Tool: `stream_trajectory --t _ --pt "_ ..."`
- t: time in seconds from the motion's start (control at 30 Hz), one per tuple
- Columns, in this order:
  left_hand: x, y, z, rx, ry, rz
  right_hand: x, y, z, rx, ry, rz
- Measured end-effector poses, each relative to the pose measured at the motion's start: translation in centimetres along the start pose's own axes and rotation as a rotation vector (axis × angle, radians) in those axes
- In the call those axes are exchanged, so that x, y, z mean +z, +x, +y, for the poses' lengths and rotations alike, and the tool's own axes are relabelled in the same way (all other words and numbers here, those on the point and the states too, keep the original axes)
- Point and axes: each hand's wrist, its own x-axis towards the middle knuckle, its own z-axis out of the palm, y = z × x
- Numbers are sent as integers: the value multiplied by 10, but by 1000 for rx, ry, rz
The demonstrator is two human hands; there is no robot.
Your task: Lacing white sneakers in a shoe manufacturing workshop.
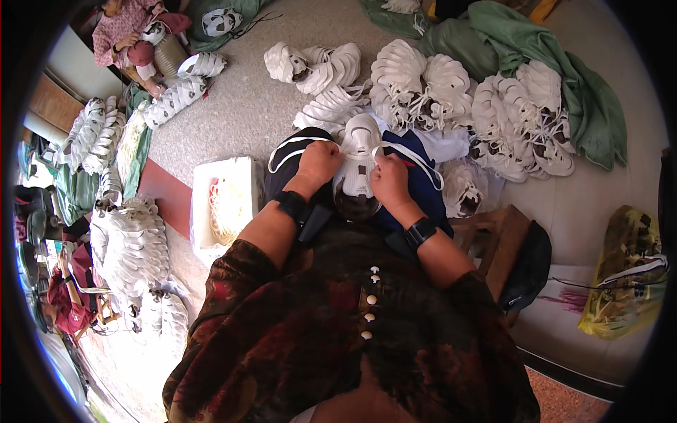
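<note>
A white sneaker (356,171) lies on my lap, its toe pointing away from me and its dark opening close to my body. My left hand (321,163) is closed at the shoe's left side, with a white shoelace (281,146) looping out from it to the left. On the opposite side my right hand (390,180) is closed, its fingertips near the lace holes. Another length of white lace (412,153) arcs from that side over dark blue cloth (427,187). The fingertips are partly hidden, and so are the points where they grip.
Several white shoes (423,81) are piled ahead, beside a green sack (585,99). A white box (226,166) of laces stands at my left, a wooden stool (497,243) at my right. More shoe stacks (130,243) and two people (134,32) are at the left.
</note>
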Motion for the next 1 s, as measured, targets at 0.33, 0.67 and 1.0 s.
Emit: stream_trajectory --t 0.33,0.67,1.0 --pt "2 8 4 173 210 -9 -2 1 -6 63 -64 71" --pt "8 -3 6 246 332 154 -5 23 -30 -231 265 49" --pt "-4 -21 29 301 451 -115 7 26 -28 -155 60 -126"
